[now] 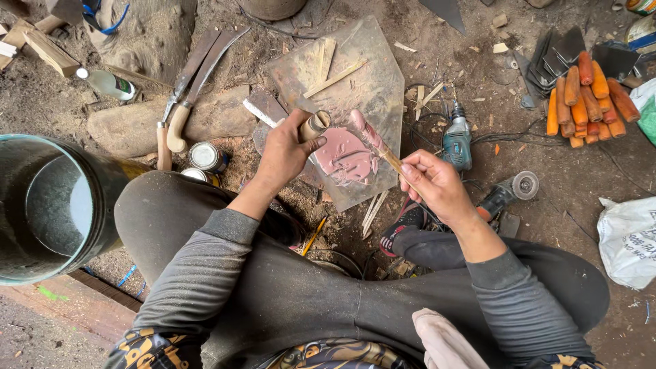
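My left hand [283,154] grips a short wooden handle [315,126], a pale cylinder with its open end turned up. My right hand [434,183] holds a thin wooden stick [391,161] whose tip is coated in pink paste [365,130]. The tip hovers close to the handle's end. Under both hands lies a flat clear mixing board [372,75] with a smeared patch of the same pink paste [345,157] and a few wooden sticks on it. I sit on the dirt floor with my knees apart.
A large metal drum [48,205] stands at my left. Two sickle blades [195,78], small tins [207,156], a bottle [106,83], a drill [456,140], an angle grinder [509,191], a pile of orange handles [588,99] and a white sack [629,239] lie around.
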